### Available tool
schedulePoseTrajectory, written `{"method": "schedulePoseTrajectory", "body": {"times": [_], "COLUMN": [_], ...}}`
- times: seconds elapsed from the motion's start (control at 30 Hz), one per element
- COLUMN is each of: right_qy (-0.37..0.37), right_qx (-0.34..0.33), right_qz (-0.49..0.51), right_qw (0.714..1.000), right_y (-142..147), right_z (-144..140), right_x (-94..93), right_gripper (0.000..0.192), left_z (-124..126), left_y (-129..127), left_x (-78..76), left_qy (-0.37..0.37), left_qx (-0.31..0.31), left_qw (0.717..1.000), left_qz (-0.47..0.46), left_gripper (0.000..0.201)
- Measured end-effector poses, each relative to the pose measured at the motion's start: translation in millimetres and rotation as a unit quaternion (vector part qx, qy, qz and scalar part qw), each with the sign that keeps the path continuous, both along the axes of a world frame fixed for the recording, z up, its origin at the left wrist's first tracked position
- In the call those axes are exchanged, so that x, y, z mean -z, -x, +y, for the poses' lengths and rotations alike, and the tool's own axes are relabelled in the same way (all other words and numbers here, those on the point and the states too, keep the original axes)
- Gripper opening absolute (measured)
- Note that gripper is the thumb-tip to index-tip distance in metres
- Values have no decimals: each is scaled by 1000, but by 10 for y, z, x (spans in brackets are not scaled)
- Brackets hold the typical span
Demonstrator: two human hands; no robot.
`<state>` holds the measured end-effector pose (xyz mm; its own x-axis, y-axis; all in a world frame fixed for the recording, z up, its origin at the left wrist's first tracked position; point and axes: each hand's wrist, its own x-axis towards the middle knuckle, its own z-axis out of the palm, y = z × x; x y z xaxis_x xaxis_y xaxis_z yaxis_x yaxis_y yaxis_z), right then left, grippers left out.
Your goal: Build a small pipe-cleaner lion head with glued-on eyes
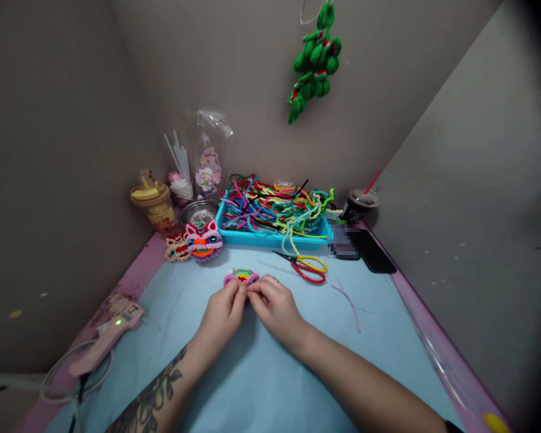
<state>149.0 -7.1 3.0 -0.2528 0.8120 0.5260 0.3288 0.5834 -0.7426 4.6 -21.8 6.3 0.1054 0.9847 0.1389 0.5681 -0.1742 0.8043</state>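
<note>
Near the middle of the blue work surface, my left hand and my right hand meet, fingertips almost touching. Between them is a small pipe-cleaner craft piece with a pink edge and green, yellow and red arcs. My left hand is closed in a pinch on its near side. The thumb and fingers of my right hand are also pinched together at the piece's near right edge; what exactly lies between them is hidden. Just beyond lie scissors with one yellow and one red handle.
A blue tray heaped with colourful pipe cleaners stands at the back. Finished lion-head pieces sit left of it, near a metal bowl. A pink glue gun lies left; a black phone and drink cup are right.
</note>
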Motion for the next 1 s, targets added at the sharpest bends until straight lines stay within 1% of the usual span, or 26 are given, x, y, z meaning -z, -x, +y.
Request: {"method": "schedulePoseTrajectory", "body": {"times": [0.13,0.3,0.5,0.63,0.73,0.8,0.83,0.93,1.0], "right_qy": [-25,-17,4,7,6,2,0,7,16], "right_qx": [-20,-27,6,13,8,0,-3,7,31], "right_qz": [-25,-41,-20,-23,-28,-24,-20,2,24], "right_qw": [999,999,1000,1000,1000,1000,1000,1000,999], "right_y": [-21,-28,-3,3,8,13,15,0,-39], "right_z": [25,29,9,9,6,-6,-14,-34,-22], "right_x": [44,28,42,66,55,26,5,-67,-106], "right_gripper": [14,15,13,12,12,13,13,12,12], "left_z": [11,8,-4,19,37,37,33,17,13], "left_y": [9,-2,-34,-52,-68,-79,-83,-74,-53], "left_x": [7,2,56,55,33,7,-12,-85,-130], "left_qy": [5,4,11,37,86,148,186,286,326], "left_qx": [2,12,3,-2,2,2,-1,0,19], "left_qw": [1000,1000,1000,998,988,969,952,884,847], "left_qz": [11,16,-13,-57,-126,-199,-243,-369,-419], "left_gripper": [24,24,19,22,23,24,24,28,31]}}
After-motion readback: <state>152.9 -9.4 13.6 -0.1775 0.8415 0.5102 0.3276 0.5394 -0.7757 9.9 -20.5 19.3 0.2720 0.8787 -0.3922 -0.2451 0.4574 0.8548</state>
